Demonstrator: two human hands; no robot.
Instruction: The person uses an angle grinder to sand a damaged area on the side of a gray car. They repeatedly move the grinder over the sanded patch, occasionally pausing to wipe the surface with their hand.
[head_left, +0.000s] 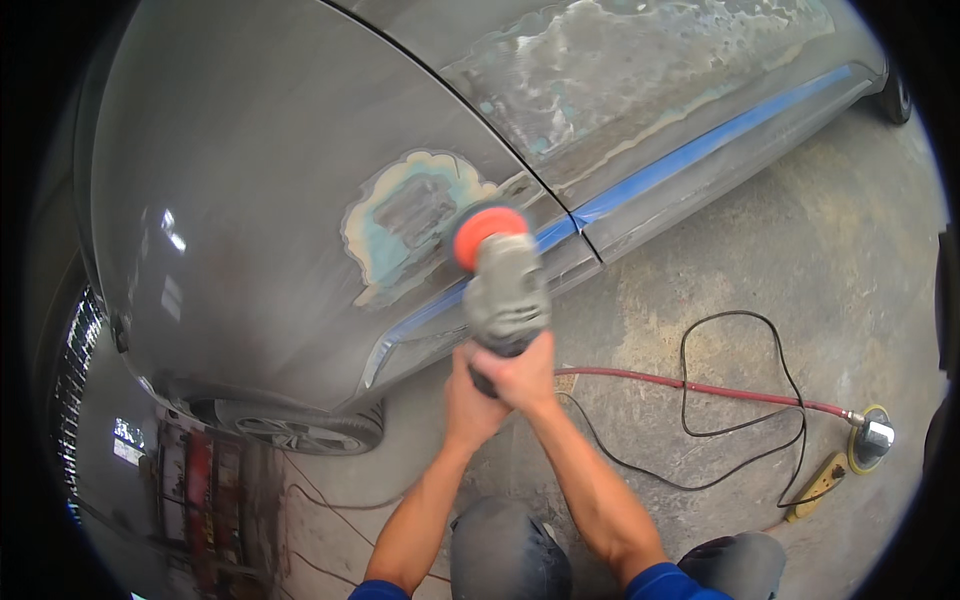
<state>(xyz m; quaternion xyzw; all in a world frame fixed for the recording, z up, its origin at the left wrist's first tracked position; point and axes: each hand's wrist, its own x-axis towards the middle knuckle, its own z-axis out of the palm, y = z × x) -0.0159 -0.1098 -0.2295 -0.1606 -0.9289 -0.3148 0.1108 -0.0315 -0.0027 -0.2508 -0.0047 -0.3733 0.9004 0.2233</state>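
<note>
Both of my hands grip the rear of a grey disc sander [508, 295] with a round orange-red pad [487, 232]. My left hand [468, 412] wraps the underside and left of its handle, and my right hand [526, 372] closes over it from the right. The pad is at the lower right edge of a sanded patch [415, 215] on a grey car panel [250, 200]. That patch has pale cream and blue-green rings around a dull grey middle. Blue masking tape [690, 155] runs along the lower body. The sander looks slightly blurred.
Beyond the panel gap is a car door [640, 80] with a large sanded, whitish area. Below the panel shows a wheel [310, 430]. On the concrete floor [650, 280] lie a red hose [640, 378], a looped black cord [690, 488], another sander [873, 440] and a yellow power strip [818, 487].
</note>
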